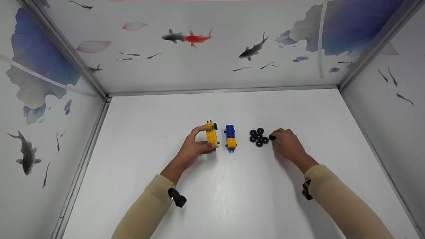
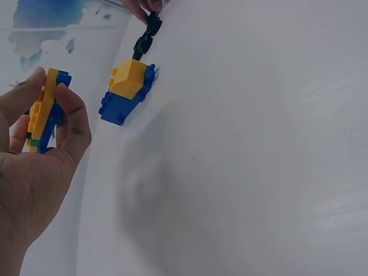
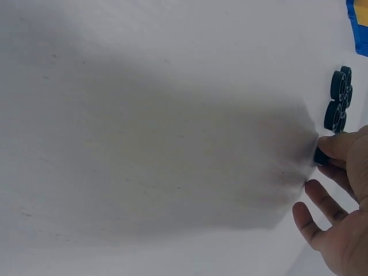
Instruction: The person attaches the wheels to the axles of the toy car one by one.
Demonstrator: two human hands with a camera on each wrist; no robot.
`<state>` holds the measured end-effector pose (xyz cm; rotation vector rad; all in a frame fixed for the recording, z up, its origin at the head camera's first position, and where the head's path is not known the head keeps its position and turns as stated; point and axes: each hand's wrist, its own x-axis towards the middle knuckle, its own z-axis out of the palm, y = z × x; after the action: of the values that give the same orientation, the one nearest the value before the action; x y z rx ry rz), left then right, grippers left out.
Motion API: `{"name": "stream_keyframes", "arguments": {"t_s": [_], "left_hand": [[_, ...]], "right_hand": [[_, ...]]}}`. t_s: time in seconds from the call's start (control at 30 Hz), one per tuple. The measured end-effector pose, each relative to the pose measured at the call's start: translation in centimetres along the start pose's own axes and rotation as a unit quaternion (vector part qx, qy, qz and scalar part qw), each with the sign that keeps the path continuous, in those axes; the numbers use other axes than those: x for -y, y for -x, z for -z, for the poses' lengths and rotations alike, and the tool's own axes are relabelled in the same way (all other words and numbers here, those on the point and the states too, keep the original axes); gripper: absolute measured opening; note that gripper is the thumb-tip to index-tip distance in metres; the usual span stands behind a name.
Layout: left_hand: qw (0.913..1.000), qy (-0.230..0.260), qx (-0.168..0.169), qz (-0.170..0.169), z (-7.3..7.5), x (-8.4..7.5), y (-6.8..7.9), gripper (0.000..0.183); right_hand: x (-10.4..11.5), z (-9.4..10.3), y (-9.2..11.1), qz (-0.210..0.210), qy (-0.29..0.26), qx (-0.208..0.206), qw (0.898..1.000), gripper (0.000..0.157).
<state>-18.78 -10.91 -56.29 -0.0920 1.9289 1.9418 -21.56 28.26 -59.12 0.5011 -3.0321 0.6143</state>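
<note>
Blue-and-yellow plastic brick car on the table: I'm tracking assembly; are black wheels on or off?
Off: the car shows bare side pegs in the head view.

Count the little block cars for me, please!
2: the yellow-topped car is in the left hand; the blue-and-yellow car sits on the table between that hand and the black wheels.

No text, label, brand, number or sign can be read in the head view or in either wrist view
</note>
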Motion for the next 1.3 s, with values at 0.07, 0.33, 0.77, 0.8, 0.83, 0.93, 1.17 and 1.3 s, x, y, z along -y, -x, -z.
{"name": "stream_keyframes", "arguments": {"t_s": [0.07, 0.33, 0.77, 0.8, 0.83, 0.93, 1.17, 1.3], "left_hand": [[1.0000, -0.001, -0.002, -0.007, 0.0, 0.0, 0.0, 0.064], [0.9994, -0.007, 0.001, -0.034, 0.1, 0.1, 0.0, 0.055], [0.9996, -0.004, -0.006, -0.026, -0.2, 0.3, 0.0, 0.053], [0.9997, -0.002, -0.006, -0.025, -0.2, 0.3, 0.0, 0.053], [0.9996, -0.001, -0.006, -0.026, -0.2, 0.3, 0.0, 0.052], [0.9996, 0.004, -0.006, -0.027, -0.2, 0.3, -0.1, 0.047], [0.9995, 0.017, -0.011, -0.024, -0.1, 0.4, -0.1, 0.039], [0.9996, 0.014, -0.010, -0.022, -0.1, 0.5, -0.1, 0.040]], "right_hand": [[0.0, 0.0, 0.0, 0.002, -0.001, -0.002, 1.000, 0.022], [0.0, 0.0, 0.1, -0.006, -0.011, -0.009, 1.000, 0.017], [0.2, 0.5, 0.0, -0.034, -0.070, -0.025, 0.997, 0.021], [0.3, 0.6, -0.1, -0.030, -0.074, -0.031, 0.996, 0.022], [0.5, 0.6, -0.2, -0.025, -0.078, -0.037, 0.996, 0.022], [1.0, 0.8, -0.5, -0.010, -0.091, -0.049, 0.995, 0.025], [3.0, 1.2, -1.1, 0.005, -0.120, -0.045, 0.992, 0.034], [4.4, 1.2, -1.3, 0.019, -0.136, -0.041, 0.990, 0.036]]}}
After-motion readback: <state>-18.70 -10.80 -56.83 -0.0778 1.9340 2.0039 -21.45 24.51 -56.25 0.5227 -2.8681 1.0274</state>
